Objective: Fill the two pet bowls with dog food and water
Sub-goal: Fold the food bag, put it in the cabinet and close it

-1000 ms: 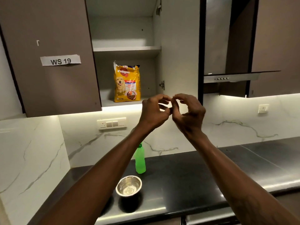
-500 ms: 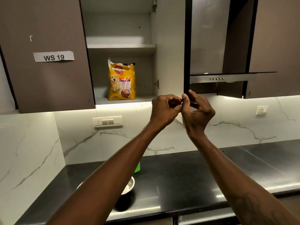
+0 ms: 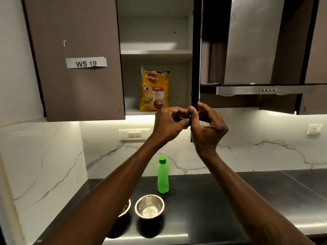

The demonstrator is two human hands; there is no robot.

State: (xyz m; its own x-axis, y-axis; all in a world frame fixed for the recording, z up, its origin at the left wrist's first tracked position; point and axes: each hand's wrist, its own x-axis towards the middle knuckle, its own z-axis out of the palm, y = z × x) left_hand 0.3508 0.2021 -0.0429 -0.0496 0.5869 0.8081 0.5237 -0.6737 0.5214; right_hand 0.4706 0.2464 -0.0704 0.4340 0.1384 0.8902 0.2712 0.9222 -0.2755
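My left hand [image 3: 169,123] and my right hand [image 3: 207,128] are raised together in front of the open cabinet, fingertips touching each other. The fingers of both are curled, and I see nothing held between them. A yellow dog food bag [image 3: 155,91] stands upright on the cabinet's lower shelf, behind and above my hands. On the black counter a green bottle [image 3: 163,175] stands capped. In front of it sits a steel bowl [image 3: 149,206] that looks shiny inside. A second bowl [image 3: 127,206], with brown kibble showing, is mostly hidden behind my left forearm.
The open cabinet door's dark edge [image 3: 196,68] hangs right behind my hands. A closed cabinet door labelled WS 19 [image 3: 86,63] is at the left and a range hood [image 3: 261,90] at the right. The black counter [image 3: 247,200] runs rightward; a marble wall bounds it at the left.
My hands stay joined, fingers working against each other. The view has shifted, so the green bottle and both bowls now show below my arms.
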